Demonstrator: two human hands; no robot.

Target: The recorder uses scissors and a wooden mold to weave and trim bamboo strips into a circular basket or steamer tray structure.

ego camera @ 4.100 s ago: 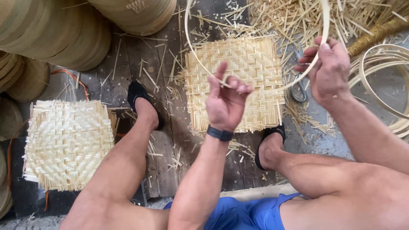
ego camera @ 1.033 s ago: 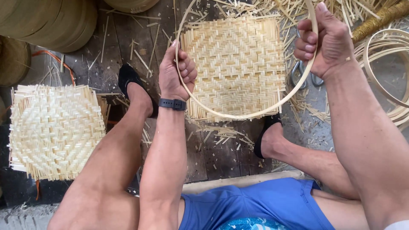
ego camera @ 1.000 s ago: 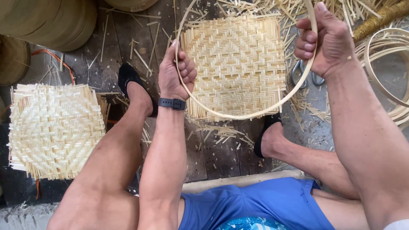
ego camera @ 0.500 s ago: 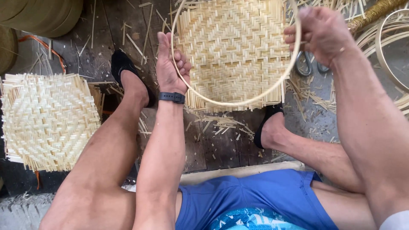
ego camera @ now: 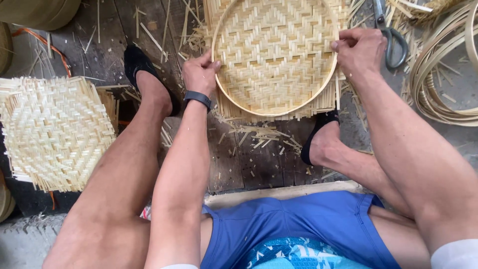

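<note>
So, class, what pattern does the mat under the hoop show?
A pale straw-coloured zigzag weave on the mat, seen in the head view.

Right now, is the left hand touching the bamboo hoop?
Touching. The head view shows the left hand gripping the bamboo hoop at its left edge, over the woven mat.

Both hands (ego camera: pixel 200 74) (ego camera: pixel 359 50) grip hoop (ego camera: pixel 279 110) on woven mat (ego camera: pixel 274 50)

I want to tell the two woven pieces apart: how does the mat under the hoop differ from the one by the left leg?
The woven mat under the hoop lies flat on the planks; the woven mat on the left looks domed. The first has the bamboo hoop on it, held by the left hand and right hand; the second lies untouched. Both are pale, square, with loose strip ends.
</note>
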